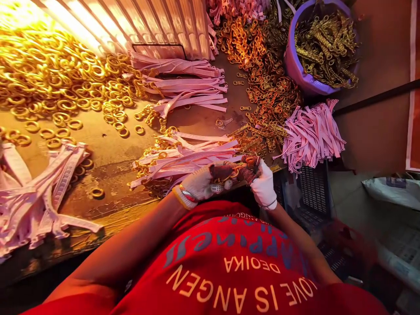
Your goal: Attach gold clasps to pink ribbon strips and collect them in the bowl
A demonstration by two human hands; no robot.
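Note:
At the table's near edge, my left hand [210,179] is closed, in a white knit glove with dark, worn fingertips. A gold ring [235,172] shows at its fingers. My right hand [261,178], gloved the same way, pinches close against it; whatever lies between its dark fingertips is too small to make out. Just beyond both hands is a bundle of pink straps [203,153] with gold rings at their left ends. Small gold double-eyed links [267,127] are heaped past my right hand, beside a pile of loose pink straps [313,133].
Loose gold rings [72,83] cover the table's left. More pink straps lie at near left [42,197] and far middle [193,83]. A purple tub [292,57] of gold clasp-like pieces stands at far right. A ribbed panel [164,26] stands at the back; a dark crate [310,188] is below right.

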